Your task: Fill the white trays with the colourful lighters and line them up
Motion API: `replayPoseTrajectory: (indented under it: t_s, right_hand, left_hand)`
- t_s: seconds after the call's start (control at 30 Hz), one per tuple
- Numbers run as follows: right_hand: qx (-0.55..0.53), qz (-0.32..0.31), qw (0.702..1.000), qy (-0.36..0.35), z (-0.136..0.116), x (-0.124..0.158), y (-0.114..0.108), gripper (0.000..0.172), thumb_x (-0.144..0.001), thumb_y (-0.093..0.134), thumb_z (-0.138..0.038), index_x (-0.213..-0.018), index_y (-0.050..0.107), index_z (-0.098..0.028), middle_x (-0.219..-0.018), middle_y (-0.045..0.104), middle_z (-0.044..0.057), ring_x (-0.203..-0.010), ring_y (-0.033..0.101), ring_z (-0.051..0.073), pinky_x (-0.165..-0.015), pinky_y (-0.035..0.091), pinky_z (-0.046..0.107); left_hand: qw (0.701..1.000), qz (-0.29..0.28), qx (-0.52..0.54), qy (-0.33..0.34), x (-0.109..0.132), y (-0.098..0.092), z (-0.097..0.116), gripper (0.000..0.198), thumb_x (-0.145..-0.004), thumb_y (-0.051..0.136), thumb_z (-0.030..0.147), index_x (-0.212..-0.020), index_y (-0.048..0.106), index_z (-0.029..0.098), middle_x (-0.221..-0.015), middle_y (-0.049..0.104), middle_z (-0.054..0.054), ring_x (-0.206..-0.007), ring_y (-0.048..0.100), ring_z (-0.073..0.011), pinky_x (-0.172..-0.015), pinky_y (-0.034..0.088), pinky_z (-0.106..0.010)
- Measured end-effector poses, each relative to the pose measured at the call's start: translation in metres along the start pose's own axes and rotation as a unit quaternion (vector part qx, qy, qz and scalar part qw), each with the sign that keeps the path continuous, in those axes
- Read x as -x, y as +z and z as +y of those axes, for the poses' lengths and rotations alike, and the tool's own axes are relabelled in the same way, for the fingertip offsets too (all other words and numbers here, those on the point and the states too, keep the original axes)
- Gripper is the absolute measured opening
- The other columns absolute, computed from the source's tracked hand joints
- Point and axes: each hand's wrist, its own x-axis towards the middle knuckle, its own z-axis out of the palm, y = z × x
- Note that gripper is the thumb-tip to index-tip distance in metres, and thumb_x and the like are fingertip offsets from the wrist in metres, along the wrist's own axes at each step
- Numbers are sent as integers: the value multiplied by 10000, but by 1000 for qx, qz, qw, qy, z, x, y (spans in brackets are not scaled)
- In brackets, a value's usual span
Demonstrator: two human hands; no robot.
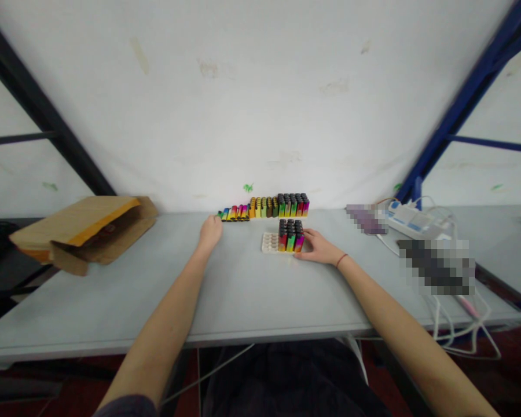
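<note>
A white tray (268, 242) lies on the grey table (243, 289), part filled with upright rainbow-coloured lighters (290, 234). My right hand (319, 246) rests against the tray's right side, its fingers touching the lighters there. Behind the tray, along the wall, runs a row of more lighters (264, 207), some lying flat at the left end and some upright at the right. My left hand (211, 230) reaches to the flat lighters at the row's left end, with its fingers curled; what they hold is hidden.
An open cardboard box (84, 231) lies on its side at the table's left. A white power strip (410, 219) with trailing cables sits at the right, beside two blurred-out items. The white wall stands close behind the row.
</note>
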Motion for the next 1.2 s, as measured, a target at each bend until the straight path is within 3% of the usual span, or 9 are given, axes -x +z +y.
replayPoseTrajectory:
  t_s: [0.1,0.23,0.4,0.53,0.73,0.83,1.0,1.2]
  right_hand:
    - [0,0,1000,-2,2,0,1,839,-827,732,-673,-1443,591,-120,-1441,604,232,-1355,567,410,-1201,425,586]
    - [0,6,1000,-7,5,0,2,829,-829,728,-688,-1446,594,-150,-1440,609,219,-1354,569,411,-1192,432,597]
    - [-1,2,1000,-1,6,-1,3,849,-824,739,-680,-1455,588,-133,-1451,598,222,-1373,555,404,-1209,421,576]
    - [2,2,1000,3,6,-1,3,852,-826,741,-667,-1455,582,-115,-1470,583,239,-1376,552,409,-1205,421,578]
    - [7,6,1000,-4,5,0,2,835,-832,729,-687,-1441,598,-131,-1437,612,229,-1344,581,404,-1184,445,579]
    - [5,7,1000,-8,5,0,2,829,-831,726,-689,-1438,600,-140,-1432,620,226,-1338,587,406,-1177,452,582]
    - [3,3,1000,-7,4,0,2,840,-837,716,-685,-1445,588,-121,-1443,610,240,-1348,578,411,-1186,441,587]
    - [6,7,1000,-5,6,0,3,843,-827,723,-689,-1443,589,-130,-1450,607,238,-1358,571,415,-1188,437,593]
  left_hand:
    - [971,-42,231,-43,19,20,23,204,-1009,402,290,-997,583,195,-804,628,-32,-624,611,-156,-552,478,-243]
    - [892,-126,433,-32,49,38,48,155,-1021,503,379,-995,496,226,-789,589,31,-504,508,-79,-480,416,-186]
    - [813,-226,535,-35,68,39,56,207,-952,633,382,-995,528,209,-691,550,56,-504,527,-95,-500,459,-211]
    - [777,-259,566,-91,71,37,58,252,-994,508,460,-908,483,224,-593,465,85,-411,420,-84,-437,387,-202]
    - [781,-270,559,-76,77,43,59,489,-927,498,738,-876,422,258,-533,429,103,-398,425,-100,-453,419,-208]
    - [792,-291,532,-66,79,45,58,534,-901,484,780,-847,464,249,-480,360,110,-358,328,-89,-390,302,-183]
    - [808,-283,504,-110,78,45,56,560,-939,351,702,-631,393,236,-422,248,92,-329,187,-68,-357,158,-192]
    - [816,-260,502,-119,76,47,51,480,-938,363,589,-604,344,244,-405,221,91,-328,141,-73,-372,110,-193]
